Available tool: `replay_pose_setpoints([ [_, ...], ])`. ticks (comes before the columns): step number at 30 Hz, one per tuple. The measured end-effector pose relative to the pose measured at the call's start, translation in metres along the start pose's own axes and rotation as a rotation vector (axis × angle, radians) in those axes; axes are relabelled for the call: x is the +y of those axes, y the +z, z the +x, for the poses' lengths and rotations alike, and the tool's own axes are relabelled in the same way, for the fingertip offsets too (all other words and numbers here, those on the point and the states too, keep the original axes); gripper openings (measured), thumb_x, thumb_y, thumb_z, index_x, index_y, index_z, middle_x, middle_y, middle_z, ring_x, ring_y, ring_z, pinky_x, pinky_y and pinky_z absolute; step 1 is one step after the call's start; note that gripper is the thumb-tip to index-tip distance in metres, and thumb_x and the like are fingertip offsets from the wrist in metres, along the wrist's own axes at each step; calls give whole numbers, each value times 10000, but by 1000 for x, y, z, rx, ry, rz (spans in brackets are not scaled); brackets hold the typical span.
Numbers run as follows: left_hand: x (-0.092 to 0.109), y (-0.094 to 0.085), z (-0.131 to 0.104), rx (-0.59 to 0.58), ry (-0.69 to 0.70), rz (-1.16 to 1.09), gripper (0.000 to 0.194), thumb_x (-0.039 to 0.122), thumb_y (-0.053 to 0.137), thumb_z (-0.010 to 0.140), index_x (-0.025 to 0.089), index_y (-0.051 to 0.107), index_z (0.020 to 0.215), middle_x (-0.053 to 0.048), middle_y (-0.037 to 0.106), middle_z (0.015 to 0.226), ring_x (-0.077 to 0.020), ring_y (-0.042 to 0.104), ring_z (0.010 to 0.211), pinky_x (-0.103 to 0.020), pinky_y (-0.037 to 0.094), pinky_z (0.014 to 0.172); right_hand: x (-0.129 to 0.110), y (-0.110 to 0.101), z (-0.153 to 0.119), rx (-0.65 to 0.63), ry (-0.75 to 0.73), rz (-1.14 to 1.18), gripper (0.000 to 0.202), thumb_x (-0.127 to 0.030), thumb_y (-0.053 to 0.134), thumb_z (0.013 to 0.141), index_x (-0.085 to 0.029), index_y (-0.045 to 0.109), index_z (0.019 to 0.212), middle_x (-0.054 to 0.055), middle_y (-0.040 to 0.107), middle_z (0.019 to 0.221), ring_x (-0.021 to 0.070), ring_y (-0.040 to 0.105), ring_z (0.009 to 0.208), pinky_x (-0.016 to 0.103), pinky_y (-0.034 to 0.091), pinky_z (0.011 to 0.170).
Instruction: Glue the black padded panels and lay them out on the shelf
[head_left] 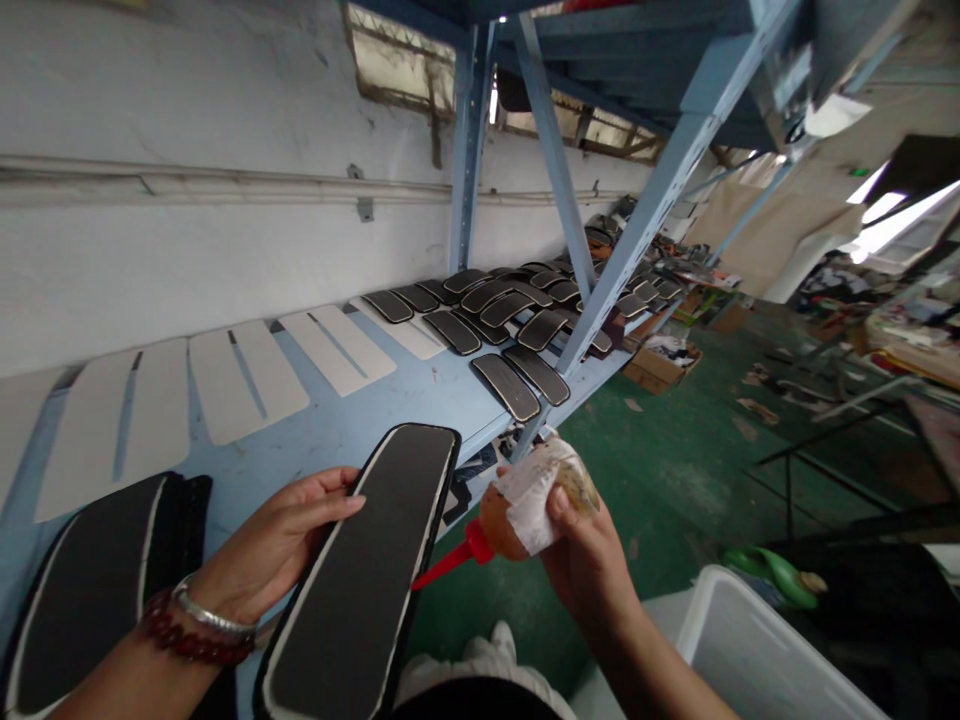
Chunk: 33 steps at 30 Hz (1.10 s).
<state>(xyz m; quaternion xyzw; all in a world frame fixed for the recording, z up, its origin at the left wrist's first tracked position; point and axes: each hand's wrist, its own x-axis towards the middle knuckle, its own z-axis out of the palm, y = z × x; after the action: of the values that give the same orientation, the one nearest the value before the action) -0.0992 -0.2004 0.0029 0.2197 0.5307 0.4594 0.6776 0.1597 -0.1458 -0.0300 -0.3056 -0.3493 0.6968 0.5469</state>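
My left hand (pixel 292 535) grips a long dark panel (pixel 367 560) with rounded corners by its left edge, thumb on its face and fingers behind. A pale line runs along the panel's border inside a black rim. In my right hand (pixel 589 550) is a squeeze bottle (pixel 517 510) of amber liquid, wrapped in white paper or tape, tilted down to the left. Its red nozzle (pixel 450 560) points at the panel's right edge; the tip is at or very near the pale line. Below my left forearm lies a stack of similar dark panels (pixel 90 590).
Pale flat strips (pixel 247 380) lie along the blue shelf (pixel 322 440) by the wall. Several dark panels (pixel 506 385) spread farther back. A blue metal post (pixel 637 200) rises at the shelf's edge. A white bin (pixel 757 640) and a green bottle (pixel 776 575) are at lower right.
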Motion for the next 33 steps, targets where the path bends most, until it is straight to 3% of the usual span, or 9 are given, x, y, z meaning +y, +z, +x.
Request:
replay_pose_setpoints([
  [8, -10, -16, 12, 85, 34, -51, 259, 142, 801, 692, 153, 684, 924, -78, 777, 817, -223, 739, 706, -328, 605, 669, 4, 0, -10, -52, 8, 45, 544, -386, 829, 684, -242, 602, 1157, 98, 731, 992, 315, 697, 940, 451, 548, 833],
  [22, -12, -23, 24, 313, 153, -196, 182, -36, 671, 704, 123, 724, 775, -77, 765, 712, -188, 727, 594, -253, 621, 549, 8, -7, -12, -89, 30, 11, 597, -399, 812, 706, -229, 568, 1224, 151, 730, 1054, 336, 697, 930, 477, 536, 816],
  [27, -17, -22, 27, 394, 163, -298, 211, -39, 576, 787, 104, 729, 763, -92, 767, 690, -189, 734, 577, -267, 639, 558, 2, -17, -1, -3, -57, 15, 609, -409, 813, 711, -224, 573, 1239, 153, 724, 1078, 320, 691, 948, 480, 523, 853],
  [33, -29, -1, 34, 492, 161, -431, 255, -57, 534, 799, 124, 707, 747, -60, 763, 660, -157, 734, 568, -197, 624, 545, -11, -21, 11, 123, -201, 36, 632, -384, 799, 743, -236, 547, 1303, 119, 732, 1068, 283, 687, 979, 476, 483, 943],
])
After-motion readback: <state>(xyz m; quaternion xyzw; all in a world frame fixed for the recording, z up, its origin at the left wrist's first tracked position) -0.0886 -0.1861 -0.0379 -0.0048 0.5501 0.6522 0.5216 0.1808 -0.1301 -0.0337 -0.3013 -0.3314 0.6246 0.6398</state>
